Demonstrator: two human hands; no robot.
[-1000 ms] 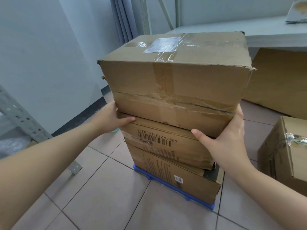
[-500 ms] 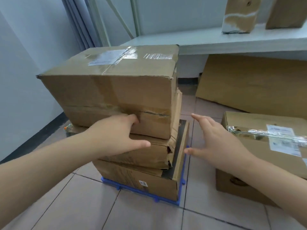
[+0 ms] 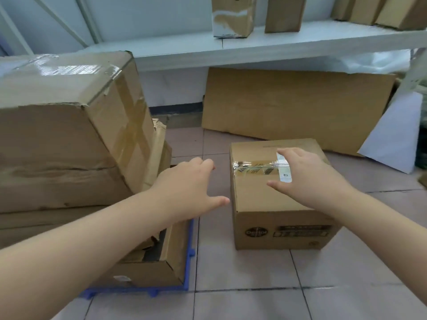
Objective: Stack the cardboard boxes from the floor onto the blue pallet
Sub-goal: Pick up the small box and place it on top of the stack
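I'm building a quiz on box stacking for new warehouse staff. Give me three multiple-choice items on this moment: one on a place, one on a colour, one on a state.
1. Where does the small taped box stand?
A. on the floor tiles, to the right of the stack
B. on the white shelf
C. on top of the stack

2. What colour is the pallet under the stack?
A. red
B. blue
C. green

3. What are the hands doing?
A. both clamp the top box of the stack
B. both are open and hold nothing
C. the left hand holds a tape roll

Answers:
1 A, it rests on the tiles, apart from the pallet.
2 B, its blue edge shows below the bottom box.
3 B, the left hand and right hand are spread with nothing in them, the right over the small box.
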